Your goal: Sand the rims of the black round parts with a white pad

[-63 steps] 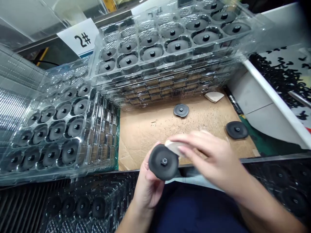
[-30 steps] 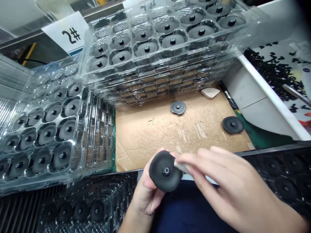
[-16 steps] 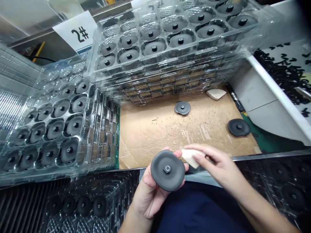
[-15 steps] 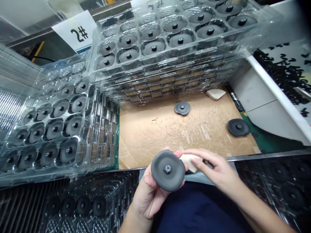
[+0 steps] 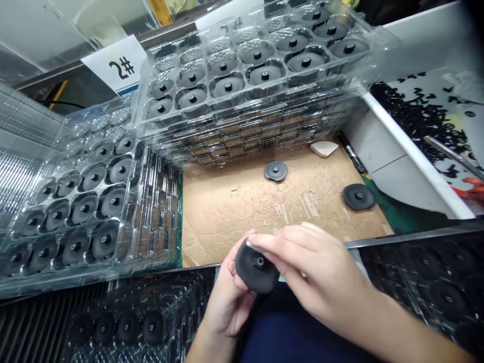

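My left hand (image 5: 229,295) is closed around the edge of a round black rubber disc (image 5: 256,278) with a small raised hub, held tilted above my lap. Over the disc's upper right side lies my right hand (image 5: 319,262), fingers pressed together on its face. A white sliver of a sponge wedge (image 5: 249,244) shows at the right fingertips; the rest of it is hidden. Beyond the hands, two similar discs lie on the cardboard, one black disc near the middle (image 5: 276,171) and one black disc at the right (image 5: 359,196).
Stacked clear trays of discs stand at the back (image 5: 227,108) and at the left (image 5: 124,237). Another white wedge (image 5: 323,148) rests on the cardboard (image 5: 212,217). At right, a white-rimmed bin (image 5: 412,151) borders many small black parts (image 5: 423,111). Dark trays (image 5: 181,312) sit below.
My right hand has moved left with the white sponge wedge, from beside the disc onto its face. The disc has tilted in my left hand. The view has shifted slightly right.
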The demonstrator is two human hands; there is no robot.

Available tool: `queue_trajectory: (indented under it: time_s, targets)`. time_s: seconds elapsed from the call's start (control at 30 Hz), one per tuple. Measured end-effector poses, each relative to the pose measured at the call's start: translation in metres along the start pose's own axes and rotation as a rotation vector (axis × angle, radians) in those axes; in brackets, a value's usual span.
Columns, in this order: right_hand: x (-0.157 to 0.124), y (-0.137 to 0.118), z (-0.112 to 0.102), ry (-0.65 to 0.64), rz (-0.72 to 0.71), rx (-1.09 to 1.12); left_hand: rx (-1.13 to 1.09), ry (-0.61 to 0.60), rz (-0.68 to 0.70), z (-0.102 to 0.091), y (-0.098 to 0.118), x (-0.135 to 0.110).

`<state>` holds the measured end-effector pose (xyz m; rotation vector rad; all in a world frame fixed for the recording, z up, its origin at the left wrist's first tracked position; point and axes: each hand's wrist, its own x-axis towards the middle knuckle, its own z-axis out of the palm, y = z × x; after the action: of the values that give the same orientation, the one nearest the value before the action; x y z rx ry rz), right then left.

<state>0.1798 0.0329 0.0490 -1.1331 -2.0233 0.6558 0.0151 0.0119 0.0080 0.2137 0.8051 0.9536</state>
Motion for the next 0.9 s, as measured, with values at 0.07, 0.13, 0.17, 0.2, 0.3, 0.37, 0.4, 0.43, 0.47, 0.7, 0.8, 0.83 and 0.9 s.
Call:
queue_trajectory:
  time_s: [0.07, 0.13, 0.17, 0.2, 0.3, 0.37, 0.4, 0.43, 0.47, 0.7, 0.8, 0.83, 0.9]
  targets:
    - [0.003, 0.002, 0.001, -0.112, 0.066, -0.021, 0.026, 0.049, 0.045, 0.0, 0.0, -0.001]
    - [0.004, 0.003, 0.004, -0.055, 0.023, -0.017, 0.048, 0.024, 0.062, 0.002, 0.0, 0.0]
    - [0.004, 0.001, 0.007, 0.039, -0.003, -0.026, 0.056, 0.001, 0.072, 0.004, 0.0, 0.002]
    - [0.002, -0.001, 0.01, 0.136, -0.019, -0.05, 0.062, -0.015, 0.088, 0.006, 0.0, 0.003]
    - [-0.01, -0.012, 0.017, 0.262, -0.005, -0.144, 0.051, -0.043, 0.159, 0.009, 0.001, 0.008]
    - [-0.019, -0.015, 0.016, 0.155, 0.025, -0.037, 0.032, -0.061, 0.171, 0.01, 0.002, 0.01]
    - [-0.023, -0.013, 0.013, 0.093, 0.062, 0.083, 0.022, -0.064, 0.165, 0.011, 0.002, 0.011]
    - [-0.026, -0.009, 0.01, 0.049, 0.123, 0.218, 0.011, -0.062, 0.153, 0.012, 0.002, 0.011]
    - [-0.028, -0.004, 0.006, 0.041, 0.199, 0.342, 0.0, -0.053, 0.145, 0.013, 0.002, 0.011]
    - [-0.014, 0.004, -0.001, 0.322, 0.302, 0.222, 0.03, 0.043, 0.117, 0.023, -0.001, 0.01]
    - [-0.003, -0.011, 0.002, 0.212, 0.0, 0.084, 0.034, 0.041, 0.089, 0.019, -0.001, 0.009]
    - [0.0, -0.013, 0.004, 0.14, -0.042, 0.102, 0.032, 0.029, 0.099, 0.017, -0.001, 0.009]
    - [0.006, -0.015, 0.006, -0.015, -0.008, 0.165, 0.026, 0.02, 0.131, 0.014, -0.001, 0.01]
